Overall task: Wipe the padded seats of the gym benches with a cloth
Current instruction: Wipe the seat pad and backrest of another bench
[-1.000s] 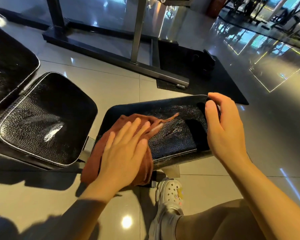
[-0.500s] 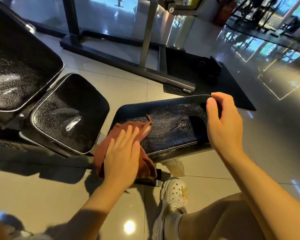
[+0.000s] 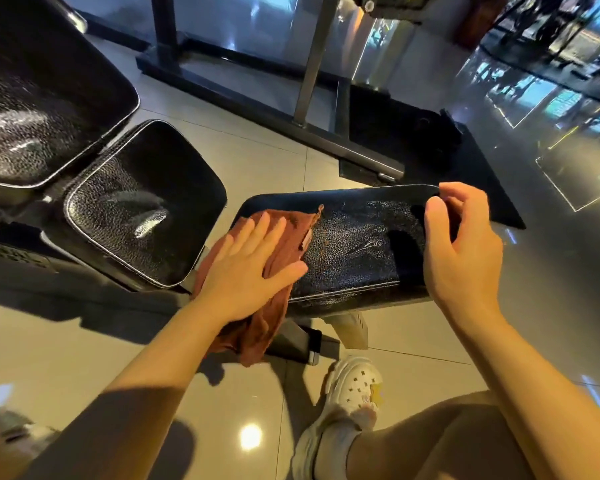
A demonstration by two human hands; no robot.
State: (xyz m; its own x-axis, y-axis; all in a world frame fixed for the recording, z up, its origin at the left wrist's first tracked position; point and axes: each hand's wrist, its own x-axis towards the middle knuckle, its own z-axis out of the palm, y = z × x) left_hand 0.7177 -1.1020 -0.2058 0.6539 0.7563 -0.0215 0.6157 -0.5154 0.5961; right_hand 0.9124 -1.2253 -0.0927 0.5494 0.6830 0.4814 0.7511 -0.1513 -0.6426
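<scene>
A black padded bench seat [image 3: 354, 258] lies in front of me, its leather glossy with light streaks. A rust-brown cloth [image 3: 284, 233] covers the seat's left end and hangs down over its near edge. My left hand [image 3: 250, 268] presses flat on the cloth with straight, spread fingers. My right hand [image 3: 461, 251] grips the seat's right end, fingers curled over the far edge and thumb on top. A second black seat pad [image 3: 142, 206] and a larger back pad [image 3: 39, 98] stand to the left.
A grey steel machine frame [image 3: 312, 74] and a black floor mat [image 3: 478, 174] lie beyond the seat on the shiny tiled floor. The bench's metal foot [image 3: 305, 344] sits under the seat. My white clog [image 3: 354, 393] and bent knee are at the bottom right.
My left hand slid the cloth toward the seat's near-left corner, then pushed it back up onto the seat's left end. My right hand stayed on the right end.
</scene>
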